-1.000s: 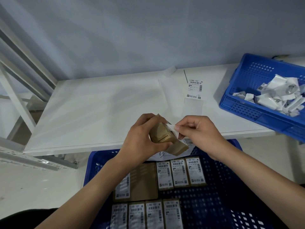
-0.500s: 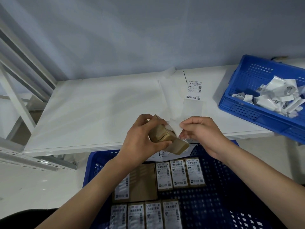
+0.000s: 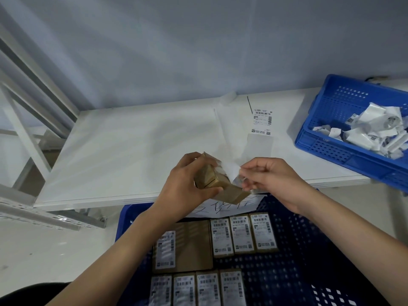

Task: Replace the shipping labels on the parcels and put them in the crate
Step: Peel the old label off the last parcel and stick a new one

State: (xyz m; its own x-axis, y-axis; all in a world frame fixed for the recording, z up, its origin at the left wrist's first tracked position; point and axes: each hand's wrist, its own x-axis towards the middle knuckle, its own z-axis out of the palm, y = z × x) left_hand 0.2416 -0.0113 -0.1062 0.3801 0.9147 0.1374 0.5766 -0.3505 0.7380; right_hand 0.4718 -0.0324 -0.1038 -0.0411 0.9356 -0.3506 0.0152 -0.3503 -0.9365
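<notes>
Hands over white table (image 3: 123, 151), grey wall behind: left grip (image 3: 185, 184) clasps parcel (image 3: 218, 182), right grip (image 3: 271, 180) pinches label (image 3: 231, 170).

Gripping a small brown parcel (image 3: 217, 181) in the left hand (image 3: 186, 186), tilted, over the near edge of the white bench (image 3: 123, 151). Pinching a partly lifted white label (image 3: 231, 171) at the parcel's top with the right hand (image 3: 272, 180). Hovering above a blue crate (image 3: 298, 250) of labelled parcels (image 3: 241, 234). Lying on the bench: a fresh label (image 3: 262, 121); a second blue crate (image 3: 335, 120) of crumpled labels (image 3: 373, 131) at right.
</notes>
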